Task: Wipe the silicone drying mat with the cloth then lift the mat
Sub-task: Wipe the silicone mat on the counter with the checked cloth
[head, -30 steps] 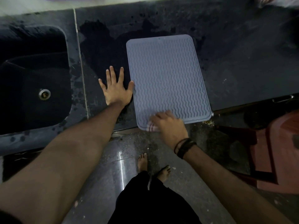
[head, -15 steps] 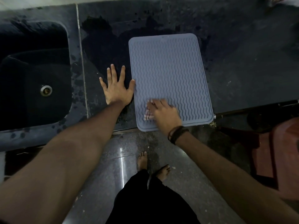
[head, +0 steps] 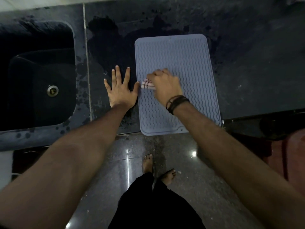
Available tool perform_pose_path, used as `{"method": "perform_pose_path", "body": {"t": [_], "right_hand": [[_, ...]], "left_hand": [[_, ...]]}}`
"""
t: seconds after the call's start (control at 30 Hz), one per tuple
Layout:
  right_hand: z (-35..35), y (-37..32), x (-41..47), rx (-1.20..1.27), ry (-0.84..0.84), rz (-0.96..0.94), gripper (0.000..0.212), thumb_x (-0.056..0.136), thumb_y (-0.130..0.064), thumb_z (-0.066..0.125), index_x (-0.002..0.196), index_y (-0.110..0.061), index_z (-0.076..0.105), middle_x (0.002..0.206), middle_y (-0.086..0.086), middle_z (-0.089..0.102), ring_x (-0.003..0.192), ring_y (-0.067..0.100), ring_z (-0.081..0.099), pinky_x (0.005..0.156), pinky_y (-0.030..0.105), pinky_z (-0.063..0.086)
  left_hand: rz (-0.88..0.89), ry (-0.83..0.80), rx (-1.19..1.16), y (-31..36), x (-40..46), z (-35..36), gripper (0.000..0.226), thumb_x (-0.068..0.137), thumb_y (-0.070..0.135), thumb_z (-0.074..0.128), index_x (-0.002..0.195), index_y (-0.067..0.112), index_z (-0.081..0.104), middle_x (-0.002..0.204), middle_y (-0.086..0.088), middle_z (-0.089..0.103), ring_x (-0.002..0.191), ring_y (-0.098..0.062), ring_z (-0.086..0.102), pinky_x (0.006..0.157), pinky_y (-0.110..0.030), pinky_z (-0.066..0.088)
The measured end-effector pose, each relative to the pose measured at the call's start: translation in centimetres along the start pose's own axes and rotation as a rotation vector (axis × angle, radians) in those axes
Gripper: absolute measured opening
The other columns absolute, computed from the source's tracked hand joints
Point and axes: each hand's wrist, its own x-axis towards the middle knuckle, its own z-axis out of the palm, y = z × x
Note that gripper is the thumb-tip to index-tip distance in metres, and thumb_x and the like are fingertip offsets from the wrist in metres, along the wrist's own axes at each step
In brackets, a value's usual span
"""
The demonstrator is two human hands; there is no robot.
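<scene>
A grey-blue silicone drying mat [head: 189,63] with wavy ridges lies flat on the dark countertop, its near edge overhanging the counter's front slightly. My right hand [head: 165,86] presses a small bunched cloth [head: 146,85], pale with dark stripes, onto the mat's left-middle part; most of the cloth is hidden under the fingers. My left hand [head: 121,90] lies flat with fingers spread on the counter just left of the mat, its thumb touching the mat's left edge.
A dark sink [head: 39,76] with a metal drain [head: 52,90] is set in the counter at the left. Wet patches darken the counter [head: 255,71] around the mat. A reddish plastic chair [head: 295,154] stands at the right, below the counter. My bare feet stand on the glossy floor [head: 189,162].
My right hand has slid the cloth from the mat's near left corner up towards the middle of its left side. The left hand stays flat beside the mat.
</scene>
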Motion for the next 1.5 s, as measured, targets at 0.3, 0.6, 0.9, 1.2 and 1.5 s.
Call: {"method": "perform_pose_path", "body": {"t": [0.3, 0.6, 0.9, 1.2, 1.5], "right_hand": [[4.0, -0.4, -6.6, -0.075, -0.061, -0.091, 0.045, 0.08, -0.014, 0.063, 0.125, -0.014, 0.057, 0.123, 0.008, 0.057, 0.12, 0.029, 0.046, 0.069, 0.041, 0.054], [0.6, 0.5, -5.3, 0.044, -0.02, -0.085, 0.044, 0.081, -0.013, 0.064, 0.123, -0.026, 0.057, 0.123, -0.002, 0.058, 0.12, 0.022, 0.045, 0.077, 0.039, 0.05], [1.8, 1.4, 5.2, -0.079, -0.061, -0.013, 0.049, 0.083, -0.008, 0.058, 0.131, -0.017, 0.052, 0.131, 0.007, 0.052, 0.127, 0.027, 0.038, 0.081, 0.041, 0.049], [2.5, 1.0, -2.1, -0.027, -0.154, -0.104, 0.053, 0.081, -0.014, 0.063, 0.132, -0.02, 0.051, 0.132, 0.004, 0.052, 0.127, 0.027, 0.039, 0.083, 0.044, 0.051], [-0.3, 1.4, 9.5, -0.004, -0.031, 0.052, 0.047, 0.082, -0.008, 0.06, 0.127, -0.02, 0.056, 0.128, 0.004, 0.055, 0.123, 0.026, 0.042, 0.082, 0.041, 0.048]], "left_hand": [[-0.004, -0.007, -0.026, 0.0, 0.1, -0.1, 0.075, 0.099, 0.071, 0.021, 0.165, 0.036, 0.008, 0.173, -0.004, -0.006, 0.159, -0.023, -0.008, 0.124, -0.058, -0.007], [-0.007, 0.004, -0.022, 0.0, 0.1, 0.1, 0.077, 0.098, 0.072, 0.019, 0.165, 0.036, 0.007, 0.173, -0.005, -0.006, 0.159, -0.023, -0.008, 0.125, -0.059, -0.006], [-0.022, 0.003, -0.017, 0.1, 0.2, 0.1, 0.078, 0.098, 0.073, 0.019, 0.165, 0.036, 0.005, 0.173, -0.003, -0.007, 0.159, -0.022, -0.008, 0.125, -0.057, -0.007], [-0.022, -0.016, -0.02, 0.2, 0.1, 0.0, 0.078, 0.098, 0.073, 0.019, 0.165, 0.035, 0.002, 0.173, -0.004, -0.009, 0.159, -0.022, -0.01, 0.125, -0.057, -0.008], [-0.003, -0.023, -0.065, 0.1, 0.9, -0.5, 0.082, 0.1, 0.071, 0.021, 0.166, 0.025, 0.004, 0.173, -0.006, -0.004, 0.159, -0.023, -0.006, 0.125, -0.055, -0.008]]}}
